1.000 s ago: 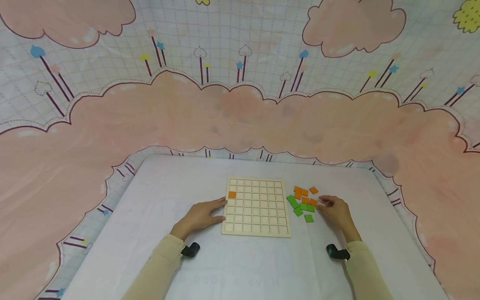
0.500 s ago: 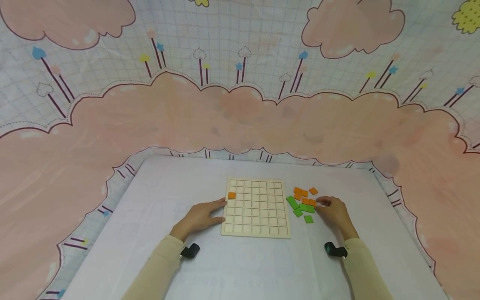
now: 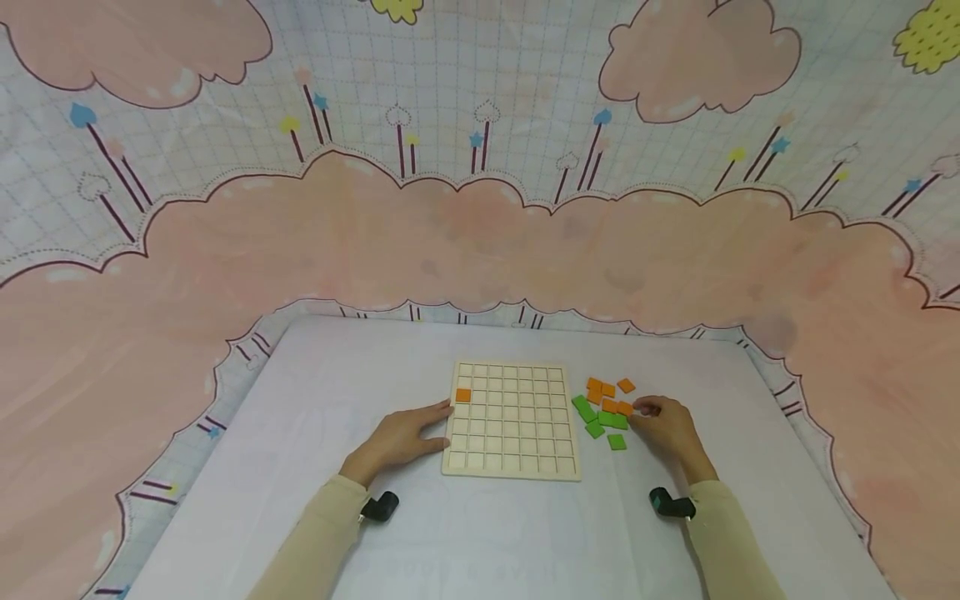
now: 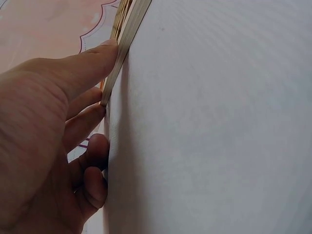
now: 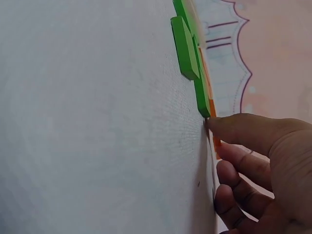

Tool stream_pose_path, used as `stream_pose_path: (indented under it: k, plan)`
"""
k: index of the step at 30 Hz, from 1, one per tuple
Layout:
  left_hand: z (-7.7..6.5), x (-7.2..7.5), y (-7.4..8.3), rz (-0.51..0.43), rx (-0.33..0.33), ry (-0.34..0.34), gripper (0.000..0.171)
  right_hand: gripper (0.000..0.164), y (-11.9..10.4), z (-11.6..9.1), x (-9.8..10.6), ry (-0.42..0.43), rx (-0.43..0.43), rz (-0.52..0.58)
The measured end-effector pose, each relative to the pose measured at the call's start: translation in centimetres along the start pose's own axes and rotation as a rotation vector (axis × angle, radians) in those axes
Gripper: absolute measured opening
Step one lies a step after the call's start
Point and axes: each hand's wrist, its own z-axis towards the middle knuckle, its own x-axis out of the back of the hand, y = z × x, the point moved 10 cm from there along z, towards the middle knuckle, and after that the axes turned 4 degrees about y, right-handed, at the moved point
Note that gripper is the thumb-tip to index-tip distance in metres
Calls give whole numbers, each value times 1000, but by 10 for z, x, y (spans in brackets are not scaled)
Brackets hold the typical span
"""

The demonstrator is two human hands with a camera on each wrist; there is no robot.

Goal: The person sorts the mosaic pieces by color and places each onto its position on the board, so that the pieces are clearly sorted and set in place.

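A pale wooden grid board (image 3: 512, 425) lies flat, with one orange tile (image 3: 463, 395) in its left column. My left hand (image 3: 397, 437) rests against the board's left edge, thumb and fingertips touching its side; in the left wrist view its outer fingers bend loosely beside the board edge (image 4: 127, 36). My right hand (image 3: 666, 425) is at the right end of the loose tiles. Its thumb and index finger pinch an orange tile (image 3: 624, 408) that lies on the table. In the right wrist view, that tile's orange edge (image 5: 218, 141) shows between them, just past a green tile (image 5: 202, 97).
Several other orange tiles (image 3: 602, 387) and several green tiles (image 3: 595, 428) lie loose right of the board, some touching. A white cloth covers the table (image 3: 510, 542). Behind it hangs a printed cloth backdrop (image 3: 480, 250). Each wrist wears a small black camera (image 3: 381, 506).
My right hand has moved slightly left, bringing its thumb and index finger onto the rightmost orange tile of the row. The left hand stays at the board. The head view has tilted up slightly.
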Motion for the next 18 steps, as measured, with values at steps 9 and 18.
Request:
stream_pose_path:
  k: [9,18]
  plan:
    - [0,-5,0,-29,-1,-11,62,35,-2,-6,4,51,0,3]
    - [2,-1,-1,-9,5,2,62,44,-22,-5,10,52,-13,37]
